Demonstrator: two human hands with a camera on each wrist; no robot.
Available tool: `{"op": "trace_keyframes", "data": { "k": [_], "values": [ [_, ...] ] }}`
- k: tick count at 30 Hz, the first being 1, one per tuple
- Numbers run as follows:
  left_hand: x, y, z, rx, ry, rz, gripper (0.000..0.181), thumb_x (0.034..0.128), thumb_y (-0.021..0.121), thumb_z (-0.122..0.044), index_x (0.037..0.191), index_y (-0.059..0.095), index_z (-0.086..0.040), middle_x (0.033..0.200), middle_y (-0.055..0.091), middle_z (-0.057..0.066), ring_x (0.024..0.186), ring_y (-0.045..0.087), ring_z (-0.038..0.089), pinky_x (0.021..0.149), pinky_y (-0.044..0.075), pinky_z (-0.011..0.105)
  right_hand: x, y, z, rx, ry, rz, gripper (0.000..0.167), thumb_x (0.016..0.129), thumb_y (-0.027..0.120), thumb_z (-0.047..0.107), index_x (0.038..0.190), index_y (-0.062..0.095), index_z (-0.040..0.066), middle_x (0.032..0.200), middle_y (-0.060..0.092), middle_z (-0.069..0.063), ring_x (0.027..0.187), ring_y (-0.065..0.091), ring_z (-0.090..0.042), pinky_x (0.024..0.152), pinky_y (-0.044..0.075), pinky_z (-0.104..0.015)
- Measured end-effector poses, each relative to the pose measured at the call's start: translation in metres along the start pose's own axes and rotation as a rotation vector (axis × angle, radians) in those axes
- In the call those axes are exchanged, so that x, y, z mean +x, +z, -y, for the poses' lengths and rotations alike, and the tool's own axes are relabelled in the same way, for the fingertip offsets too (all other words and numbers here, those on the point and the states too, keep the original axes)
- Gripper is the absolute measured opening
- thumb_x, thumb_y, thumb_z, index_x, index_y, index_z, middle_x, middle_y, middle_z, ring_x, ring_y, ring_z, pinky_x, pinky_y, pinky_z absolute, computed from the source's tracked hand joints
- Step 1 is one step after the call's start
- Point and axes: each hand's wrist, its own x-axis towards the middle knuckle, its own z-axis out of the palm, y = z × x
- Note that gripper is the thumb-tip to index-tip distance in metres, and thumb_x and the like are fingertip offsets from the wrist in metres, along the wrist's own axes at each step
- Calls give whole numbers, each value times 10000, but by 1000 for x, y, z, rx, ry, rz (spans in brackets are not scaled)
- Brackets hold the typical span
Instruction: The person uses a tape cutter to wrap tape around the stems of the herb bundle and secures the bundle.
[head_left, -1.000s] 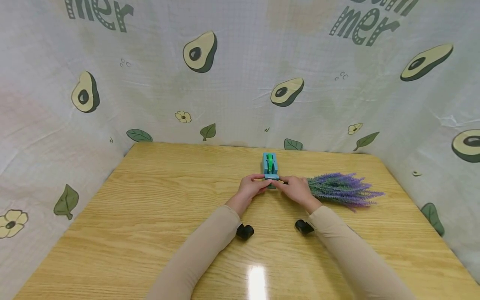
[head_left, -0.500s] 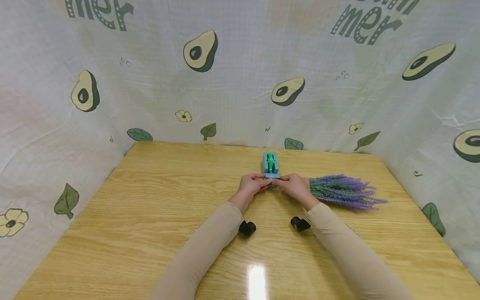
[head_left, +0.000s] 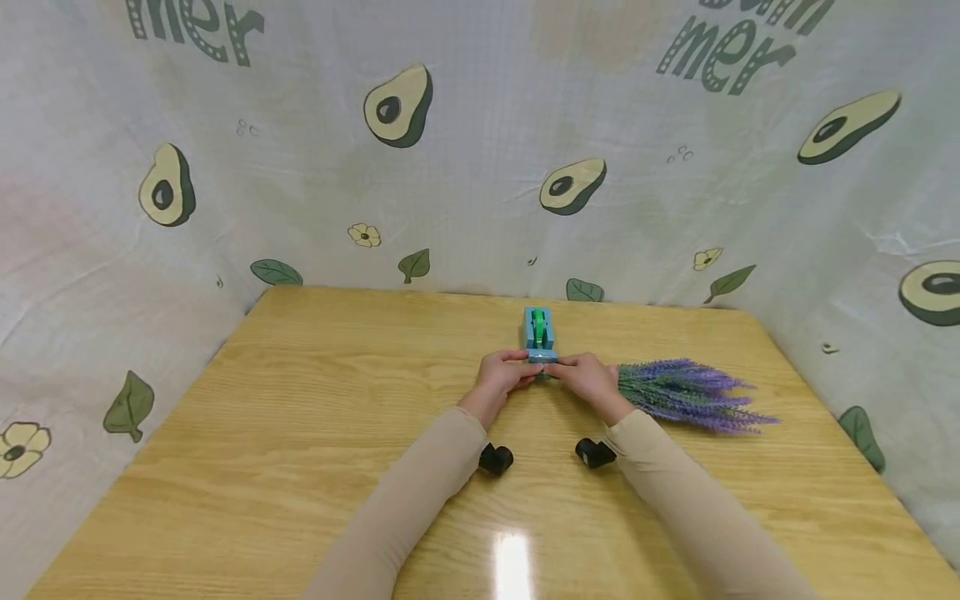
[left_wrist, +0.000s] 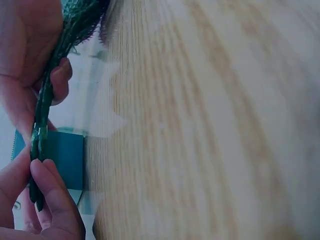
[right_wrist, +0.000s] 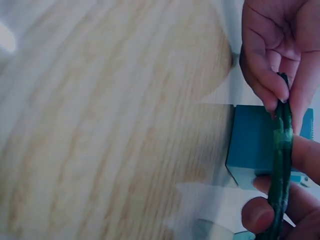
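A bunch of lavender (head_left: pixel 678 392) with purple heads and green stems lies across both hands, heads to the right. My left hand (head_left: pixel 501 372) pinches the stem ends between thumb and fingers. Beside it, my right hand (head_left: pixel 591 377) grips the stems (right_wrist: pixel 279 185) closer to the flower heads. A shiny band of clear tape (left_wrist: pixel 40 134) shows on the stems between the hands. Just behind stands a blue tape dispenser (head_left: pixel 528 332) carrying a green roll (head_left: pixel 538 325). The hands partly hide its front in the head view.
The wooden table (head_left: pixel 337 400) spreads to both sides. A curtain (head_left: pixel 480 167) printed with avocados closes off the back and sides. Two black camera pieces (head_left: pixel 497 460) show by the wrists, over the table.
The lavender heads have swung slightly toward the table's front. My right forearm has shifted a little left, and both hands stay on the stems in front of the dispenser.
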Motion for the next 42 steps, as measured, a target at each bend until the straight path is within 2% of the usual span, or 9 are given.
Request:
{"op": "trace_keyframes", "data": {
  "k": [4, 8, 13, 15, 20, 27, 33, 38, 42],
  "values": [
    [-2, -2, 1, 39, -9, -4, 375, 731, 772, 19, 1081, 637, 22, 939, 614, 149, 689, 641, 147, 685, 546, 255, -2, 0, 0, -50, -32, 52, 460, 947, 507, 408, 1203, 636, 49, 1162, 622, -146, 1132, 489, -388, 989, 62, -645],
    [-5, -8, 2, 38, -33, 14, 419, 731, 774, 17, 1087, 553, 35, 900, 582, 149, 706, 643, 167, 699, 546, 266, -8, -2, -2, -91, -118, 104, 462, 963, 494, 383, 1205, 617, 10, 1190, 595, -178, 1120, 491, -397, 964, 114, -651],
    [-15, -19, 2, 77, -19, 67, 309, 743, 778, -23, 987, 596, 27, 882, 579, 96, 699, 628, 131, 722, 540, 268, -19, -6, -5, -36, -247, 87, 297, 935, 577, 275, 1079, 660, 28, 1051, 638, -134, 983, 560, -334, 955, 204, -619],
    [-20, -22, 0, 116, -4, 86, 241, 749, 778, -40, 941, 646, 21, 865, 602, 72, 688, 617, 110, 731, 536, 266, -24, -9, -5, -18, -283, 73, 225, 920, 606, 244, 1014, 678, 53, 976, 649, -80, 894, 582, -274, 925, 315, -557],
    [-31, -29, -3, 232, 74, 180, 133, 776, 751, -37, 904, 727, -6, 847, 663, 60, 721, 605, 109, 746, 531, 272, -34, -15, -1, -7, -352, 80, 146, 891, 646, 187, 960, 706, 73, 907, 654, -26, 783, 581, -177, 690, 485, -371],
    [-40, -37, -5, 488, 270, 296, 117, 851, 686, -109, 949, 750, -107, 929, 642, -15, 817, 563, 127, 713, 496, 238, -40, -19, 1, -20, -405, 73, 140, 879, 657, 158, 974, 716, 73, 936, 663, -39, 801, 601, -177, 676, 505, -347],
    [-41, -37, -5, 587, 352, 389, 183, 914, 599, -101, 1056, 715, -86, 934, 645, 4, 802, 576, 114, 716, 502, 241, -46, -20, 4, -50, -428, 43, 143, 865, 672, 162, 979, 723, 90, 929, 662, -24, 801, 610, -164, 672, 516, -336],
    [-40, -37, -8, 621, 312, 436, 213, 948, 551, -144, 1104, 687, -94, 956, 633, 64, 820, 575, 134, 727, 491, 248, -48, -22, 6, -94, -469, -1, 140, 857, 680, 154, 978, 724, 98, 889, 650, 1, 770, 601, -157, 645, 505, -335],
    [-39, -36, -10, 533, 219, 484, 246, 968, 513, -154, 1127, 654, -32, 1020, 618, 149, 833, 574, 142, 796, 503, 286, -49, -23, 6, -96, -491, -41, 136, 852, 688, 155, 970, 724, 98, 867, 647, 7, 741, 591, -143, 617, 487, -320]
  ]
}}
